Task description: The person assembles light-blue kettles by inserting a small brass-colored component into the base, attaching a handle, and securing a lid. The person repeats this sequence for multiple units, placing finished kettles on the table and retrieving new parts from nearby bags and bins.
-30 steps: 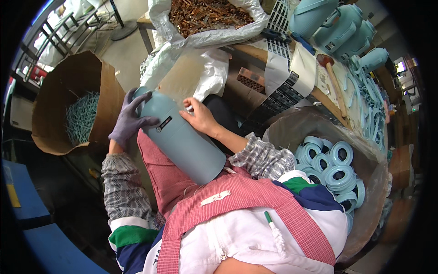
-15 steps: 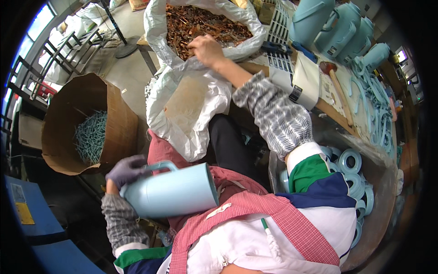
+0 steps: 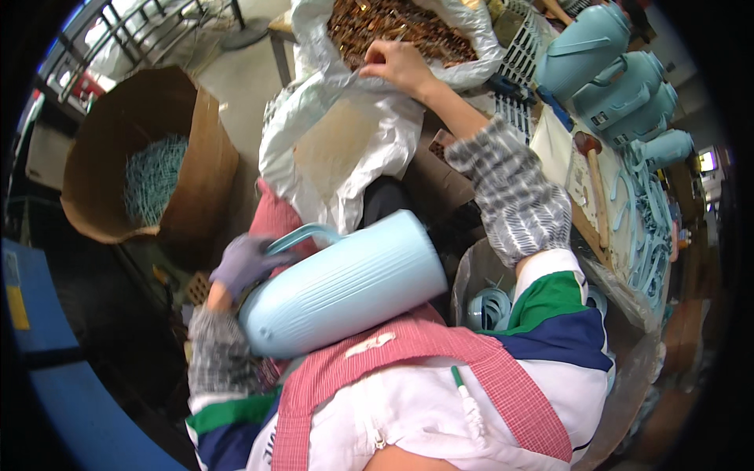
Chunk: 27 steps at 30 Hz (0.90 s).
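Observation:
My left hand (image 3: pixel 250 264), in a thin purple-grey glove, grips the handle of a light blue plastic jug body (image 3: pixel 345 286). The jug lies across my lap, ribbed side up, its wide end tilted up to the right. Bare and bent at the fingers, my right hand (image 3: pixel 400 71) hovers by the near rim of a white sack (image 3: pixel 481 67) full of small copper-brown pieces (image 3: pixel 369 30). Its thumb and fingertips are pinched; whatever is between them is too small to make out. Below that sack, a second white bag (image 3: pixel 397 129) holds pale translucent material.
At left stands a brown cardboard drum (image 3: pixel 216 149) with thin blue-green strips (image 3: pixel 157 177) inside. Several blue jugs (image 3: pixel 585 51) stand on the bench at right, beside a wooden-handled mallet (image 3: pixel 594 177) and loose blue handles (image 3: pixel 648 235). A plastic-lined bin with blue rings (image 3: pixel 488 308) sits by my right arm.
My right hand has drawn back from the brown pieces toward the sack's near rim. The jug has rolled in my left hand, bringing its ribbed side up and raising its wide end. The view has shifted.

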Each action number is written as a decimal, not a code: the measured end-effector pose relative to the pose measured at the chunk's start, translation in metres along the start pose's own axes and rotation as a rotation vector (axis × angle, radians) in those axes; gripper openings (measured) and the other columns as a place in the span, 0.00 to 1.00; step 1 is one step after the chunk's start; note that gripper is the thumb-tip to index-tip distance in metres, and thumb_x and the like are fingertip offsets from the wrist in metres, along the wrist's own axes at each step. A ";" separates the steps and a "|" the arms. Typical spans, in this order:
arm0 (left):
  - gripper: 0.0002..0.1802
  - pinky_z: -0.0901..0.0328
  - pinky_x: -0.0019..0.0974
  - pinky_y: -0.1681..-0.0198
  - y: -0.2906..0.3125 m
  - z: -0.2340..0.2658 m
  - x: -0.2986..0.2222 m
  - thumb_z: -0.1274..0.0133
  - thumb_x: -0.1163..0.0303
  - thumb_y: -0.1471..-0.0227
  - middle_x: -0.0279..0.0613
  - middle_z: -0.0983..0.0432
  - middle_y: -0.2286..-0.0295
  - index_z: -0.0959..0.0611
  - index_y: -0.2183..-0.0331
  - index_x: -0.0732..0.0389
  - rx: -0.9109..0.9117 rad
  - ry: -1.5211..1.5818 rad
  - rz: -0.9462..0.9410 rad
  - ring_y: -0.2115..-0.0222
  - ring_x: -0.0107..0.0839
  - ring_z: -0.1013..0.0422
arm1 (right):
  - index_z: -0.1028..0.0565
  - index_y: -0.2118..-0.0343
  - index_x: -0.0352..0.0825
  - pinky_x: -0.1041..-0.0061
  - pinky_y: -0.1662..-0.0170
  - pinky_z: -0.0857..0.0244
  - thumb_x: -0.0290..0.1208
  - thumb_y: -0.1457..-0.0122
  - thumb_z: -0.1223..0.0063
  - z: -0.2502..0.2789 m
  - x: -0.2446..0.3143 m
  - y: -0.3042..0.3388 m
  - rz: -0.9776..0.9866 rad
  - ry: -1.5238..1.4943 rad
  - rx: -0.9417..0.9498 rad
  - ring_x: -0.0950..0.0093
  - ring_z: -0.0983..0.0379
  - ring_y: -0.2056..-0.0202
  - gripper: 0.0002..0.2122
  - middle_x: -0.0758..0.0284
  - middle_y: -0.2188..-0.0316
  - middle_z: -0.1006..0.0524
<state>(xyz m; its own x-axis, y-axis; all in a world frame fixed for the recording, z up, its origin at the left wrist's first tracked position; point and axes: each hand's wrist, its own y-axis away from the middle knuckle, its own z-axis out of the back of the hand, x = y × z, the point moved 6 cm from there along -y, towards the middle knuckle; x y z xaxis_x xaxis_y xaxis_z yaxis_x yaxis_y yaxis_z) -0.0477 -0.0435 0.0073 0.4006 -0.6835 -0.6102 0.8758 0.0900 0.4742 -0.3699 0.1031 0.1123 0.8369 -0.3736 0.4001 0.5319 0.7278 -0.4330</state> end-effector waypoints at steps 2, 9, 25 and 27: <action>0.21 0.37 0.28 0.75 -0.013 -0.022 -0.026 0.38 0.56 0.59 0.36 0.27 0.81 0.20 0.65 0.61 0.161 0.038 0.006 0.81 0.23 0.31 | 0.24 0.72 0.34 0.73 0.69 0.33 0.34 0.54 0.40 -0.031 0.049 0.044 0.143 -0.059 0.128 0.69 0.25 0.75 0.10 0.65 0.77 0.23; 0.26 0.37 0.25 0.63 0.001 -0.044 -0.012 0.39 0.65 0.57 0.32 0.27 0.68 0.25 0.56 0.67 0.370 0.739 -0.105 0.68 0.19 0.33 | 0.27 0.78 0.40 0.75 0.69 0.34 0.32 0.58 0.41 -0.059 0.175 0.165 0.383 -0.048 0.236 0.74 0.32 0.70 0.06 0.72 0.76 0.31; 0.19 0.38 0.24 0.69 0.008 -0.045 0.000 0.44 0.62 0.52 0.32 0.26 0.72 0.22 0.59 0.64 0.283 0.768 -0.030 0.73 0.18 0.33 | 0.33 0.81 0.37 0.74 0.69 0.36 0.32 0.60 0.42 -0.082 0.190 0.178 0.581 -0.060 0.232 0.70 0.35 0.70 0.10 0.68 0.77 0.35; 0.17 0.39 0.24 0.75 -0.002 -0.047 -0.004 0.45 0.59 0.50 0.32 0.27 0.78 0.20 0.66 0.64 0.222 0.750 -0.048 0.78 0.19 0.34 | 0.33 0.81 0.37 0.74 0.68 0.35 0.32 0.60 0.42 -0.082 0.189 0.179 0.598 -0.012 0.190 0.70 0.35 0.70 0.10 0.68 0.77 0.35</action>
<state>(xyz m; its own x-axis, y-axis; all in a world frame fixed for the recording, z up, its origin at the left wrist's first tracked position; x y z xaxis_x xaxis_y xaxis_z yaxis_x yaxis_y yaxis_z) -0.0389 -0.0071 -0.0210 0.5079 -0.0037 -0.8614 0.8541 -0.1277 0.5041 -0.1060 0.1159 0.0435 0.9806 0.1349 0.1423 -0.0606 0.8988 -0.4341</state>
